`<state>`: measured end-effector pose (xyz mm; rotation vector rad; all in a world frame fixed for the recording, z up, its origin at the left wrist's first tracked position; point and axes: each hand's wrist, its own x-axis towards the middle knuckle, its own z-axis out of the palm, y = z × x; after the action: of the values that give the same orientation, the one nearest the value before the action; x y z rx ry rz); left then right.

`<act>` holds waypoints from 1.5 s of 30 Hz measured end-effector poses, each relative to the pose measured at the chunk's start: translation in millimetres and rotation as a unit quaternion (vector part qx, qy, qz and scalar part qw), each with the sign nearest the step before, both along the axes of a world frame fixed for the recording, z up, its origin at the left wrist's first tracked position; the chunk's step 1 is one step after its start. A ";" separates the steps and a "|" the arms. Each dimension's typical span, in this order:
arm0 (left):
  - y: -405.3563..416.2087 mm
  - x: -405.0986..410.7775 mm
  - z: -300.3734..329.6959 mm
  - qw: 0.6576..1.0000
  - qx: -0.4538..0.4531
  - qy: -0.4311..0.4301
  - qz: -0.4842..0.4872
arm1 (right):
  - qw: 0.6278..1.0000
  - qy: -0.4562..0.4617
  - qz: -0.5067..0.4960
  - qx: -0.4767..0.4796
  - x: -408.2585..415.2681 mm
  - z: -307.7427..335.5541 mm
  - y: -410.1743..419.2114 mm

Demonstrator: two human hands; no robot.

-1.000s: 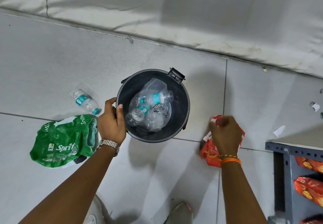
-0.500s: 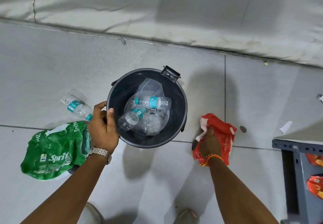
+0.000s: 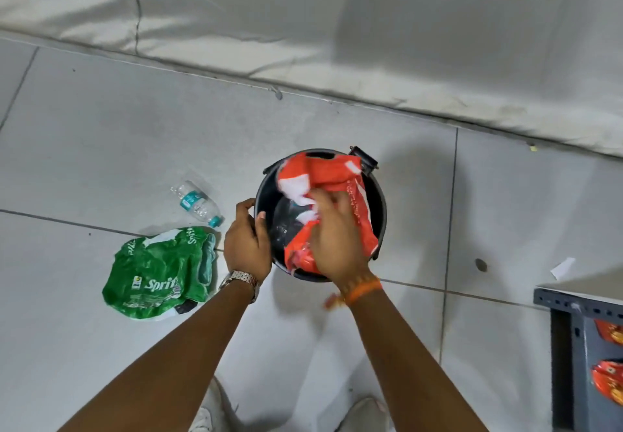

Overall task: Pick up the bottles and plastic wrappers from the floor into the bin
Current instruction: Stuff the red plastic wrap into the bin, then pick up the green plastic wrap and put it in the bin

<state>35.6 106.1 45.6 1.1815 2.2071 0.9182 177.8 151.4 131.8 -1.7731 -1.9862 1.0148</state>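
A black round bin stands on the tiled floor. My left hand grips its left rim. My right hand holds a crumpled red and white plastic wrapper over the bin's mouth, and the wrapper hides most of what lies inside. On the floor to the left of the bin lie a small clear bottle with a teal label and a crumpled green Sprite wrapper.
A grey fabric sheet runs along the far edge of the floor. A grey metal shelf with red packets stands at the lower right. Small white paper scraps lie near it. My shoes show at the bottom.
My right hand lifted the red wrapper off the floor at the bin's right and brought it over the bin. My left hand stayed on the rim.
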 end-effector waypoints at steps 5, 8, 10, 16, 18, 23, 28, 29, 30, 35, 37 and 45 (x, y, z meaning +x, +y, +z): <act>1.5 -1.9 0.1 1.000 0.008 0.007 -0.008 | 0.951 -0.160 0.086 -0.251 -15.3 -76.6 31.3; 0.5 -2.0 -1.5 1.000 0.005 -0.002 -0.004 | 0.940 -0.163 0.098 -0.282 -7.9 -95.1 41.0; -1.6 -1.6 -1.2 1.000 0.003 -0.025 -0.001 | 0.938 -0.182 0.109 -0.276 -7.8 -88.0 42.2; -42.4 -36.0 -10.3 0.998 -0.011 -0.049 0.035 | 0.990 -0.121 -0.043 0.053 -42.2 -17.8 -12.4; -61.0 -54.1 -18.5 0.997 -0.031 -0.035 0.065 | 0.988 0.010 -0.050 0.148 -66.6 -5.1 -44.4; -120.1 -120.1 -48.3 0.982 -0.134 -0.001 0.136 | 0.992 0.055 0.098 0.061 -158.0 -45.2 -101.0; -162.7 -164.6 -65.8 0.948 -0.173 -0.011 0.268 | 0.958 -0.127 0.221 -0.134 -222.9 -131.2 -101.0; -170.2 -165.8 -65.3 0.939 -0.174 -0.021 0.295 | 0.942 -0.157 0.250 -0.158 -230.7 -143.2 -99.2; -178.8 -163.8 -64.4 0.930 -0.176 -0.034 0.320 | 0.927 -0.184 0.278 -0.172 -235.9 -154.9 -99.3; -219.0 -163.2 -78.2 0.886 -0.205 -0.072 0.410 | 0.847 -0.330 0.397 -0.121 -257.8 -205.3 -114.0; -226.7 -161.9 -83.4 0.871 -0.216 -0.091 0.432 | 0.850 -0.329 0.405 -0.073 -259.5 -205.4 -118.9; -230.0 -156.8 -81.6 0.897 -0.249 -0.113 0.349 | 0.949 -0.105 0.194 0.224 -206.3 -60.9 -74.2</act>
<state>-121.2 -123.9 -36.0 0.0246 2.4737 0.6145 -28.5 77.2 70.9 -1.3187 -2.5142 0.4157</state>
